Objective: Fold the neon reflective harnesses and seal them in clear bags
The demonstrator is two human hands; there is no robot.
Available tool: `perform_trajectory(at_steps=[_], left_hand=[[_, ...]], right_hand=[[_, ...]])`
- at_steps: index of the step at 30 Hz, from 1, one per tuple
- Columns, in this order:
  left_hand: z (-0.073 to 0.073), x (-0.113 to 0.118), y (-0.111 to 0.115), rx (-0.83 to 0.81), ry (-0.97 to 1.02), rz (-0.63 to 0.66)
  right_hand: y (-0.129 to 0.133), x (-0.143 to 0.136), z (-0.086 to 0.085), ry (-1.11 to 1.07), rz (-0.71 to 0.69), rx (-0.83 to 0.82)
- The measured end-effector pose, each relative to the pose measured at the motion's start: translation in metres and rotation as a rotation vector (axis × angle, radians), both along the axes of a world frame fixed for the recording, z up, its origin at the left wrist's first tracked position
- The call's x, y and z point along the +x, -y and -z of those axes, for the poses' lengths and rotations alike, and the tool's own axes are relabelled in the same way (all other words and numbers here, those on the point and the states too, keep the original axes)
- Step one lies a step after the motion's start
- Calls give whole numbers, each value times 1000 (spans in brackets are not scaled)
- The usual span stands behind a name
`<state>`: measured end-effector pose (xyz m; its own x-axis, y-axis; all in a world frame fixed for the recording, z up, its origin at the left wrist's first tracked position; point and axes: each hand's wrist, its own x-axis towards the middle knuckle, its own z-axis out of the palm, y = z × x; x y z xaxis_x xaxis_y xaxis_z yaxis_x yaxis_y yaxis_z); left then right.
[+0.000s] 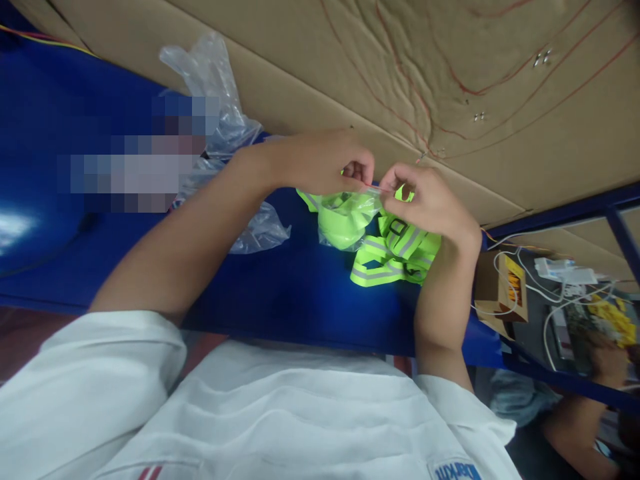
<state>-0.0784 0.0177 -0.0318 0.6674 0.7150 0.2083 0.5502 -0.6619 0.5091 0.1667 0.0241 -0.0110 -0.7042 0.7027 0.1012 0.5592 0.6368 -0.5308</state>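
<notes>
My left hand (pixel 345 163) is closed, its fingertips pinching one end of the red-lined mouth of a clear zip bag (pixel 371 199). At the other end of that mouth my right hand (pixel 427 200) pinches too, thumb against fingers. Inside the bag sits a bundled neon-yellow strap (pixel 340 223), which hangs just above or rests on the blue tabletop; I cannot tell which. Below my right hand lies a pile of neon-yellow reflective straps (pixel 383 260) with grey stripes and a black buckle (pixel 399 228). My right hand and wrist hide part of that pile.
Crumpled clear plastic bags (pixel 215 100) lie left of my hands on the blue table (pixel 280 293). A cardboard panel (pixel 310 73) with red wires rises behind. To the right are an open carton (pixel 500 293), white cables (pixel 547 327) and another person's arm (pixel 575 427).
</notes>
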Motion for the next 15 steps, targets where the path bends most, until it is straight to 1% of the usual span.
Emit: perform_trajectory(at_steps=[3, 7, 15], left_hand=[[1, 1, -1, -3, -20, -15], [2, 4, -1, -19, -35, -6], [14, 16, -2, 73, -61, -72]], right_hand=[[-1, -1, 1, -20, -14, 0], [-1, -2, 0, 33, 5, -28], [-4, -2, 5, 44, 19, 10]])
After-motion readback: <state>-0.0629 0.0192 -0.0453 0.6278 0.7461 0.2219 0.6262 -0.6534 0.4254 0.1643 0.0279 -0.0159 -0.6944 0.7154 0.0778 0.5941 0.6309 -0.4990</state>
